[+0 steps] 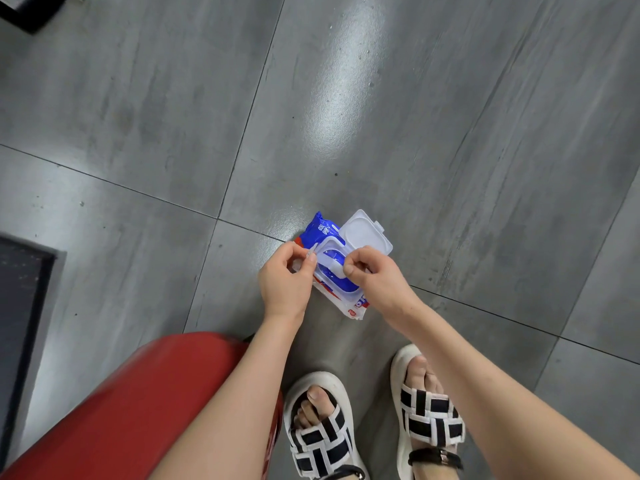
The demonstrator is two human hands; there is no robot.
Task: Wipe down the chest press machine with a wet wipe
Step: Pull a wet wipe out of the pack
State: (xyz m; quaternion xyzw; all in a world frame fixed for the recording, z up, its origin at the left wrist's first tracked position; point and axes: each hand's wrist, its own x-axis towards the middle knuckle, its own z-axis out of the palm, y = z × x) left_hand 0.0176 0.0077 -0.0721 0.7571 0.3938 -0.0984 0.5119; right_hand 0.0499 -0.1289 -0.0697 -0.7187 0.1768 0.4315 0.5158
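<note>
While the left hand (pixel 284 284) grips the wet wipe pack (pixel 323 233) above the floor (pixel 138 98), the right hand (pixel 375 278) pinches a white flap (pixel 336 271) at its opening. The clear lid (pixel 367 233) is flipped open.

Our bare forearms ran in from the lower edge, the left from about 7 o'clock and the right from 4 o'clock, and met just below centre. Our left hand (pixel 285 282) was curled, thumb and forefinger pinching the 9 o'clock edge of the wipe pack (pixel 325 233). Our right hand (pixel 374 278), knuckles up, pinched at the pack's opening with curled fingers.
</note>
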